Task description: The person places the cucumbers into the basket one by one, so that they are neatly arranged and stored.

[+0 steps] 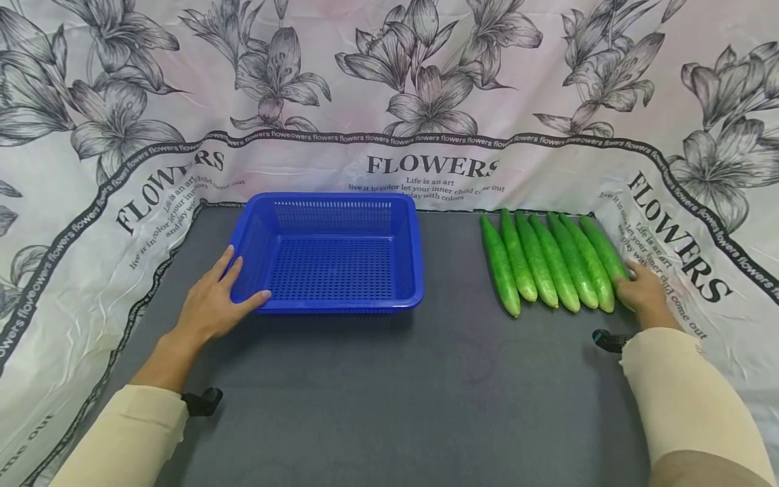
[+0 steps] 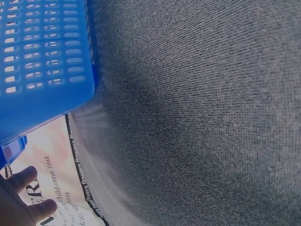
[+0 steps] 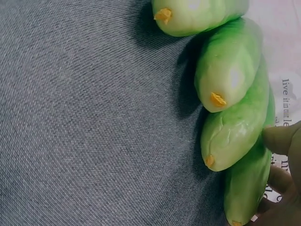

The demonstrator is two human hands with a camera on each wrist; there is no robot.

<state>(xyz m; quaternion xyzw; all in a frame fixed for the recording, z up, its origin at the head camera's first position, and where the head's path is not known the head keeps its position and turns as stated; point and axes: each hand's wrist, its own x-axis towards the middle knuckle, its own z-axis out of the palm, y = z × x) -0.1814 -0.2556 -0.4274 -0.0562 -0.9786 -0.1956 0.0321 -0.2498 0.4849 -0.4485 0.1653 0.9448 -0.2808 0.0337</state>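
Note:
A blue plastic basket [image 1: 331,306] with slotted walls sits at the back left of the grey table. My left hand [image 1: 209,301] is at its left front corner, fingers spread and fairly straight, fingertips right at the rim. At the right, several green cucumbers [image 1: 535,260] lie side by side in a slanting row. My right hand [image 1: 644,294] grips the rightmost cucumber [image 1: 602,247] near its front end. In the right wrist view, the thumb [image 3: 280,140] is on one side of that cucumber [image 3: 244,188] and the fingers are on the other.
A white cloth [image 1: 438,152] printed with flowers and lettering stands behind the table and along both sides. Grey table surface [image 1: 414,392] stretches in front of the basket and between it and the cucumbers.

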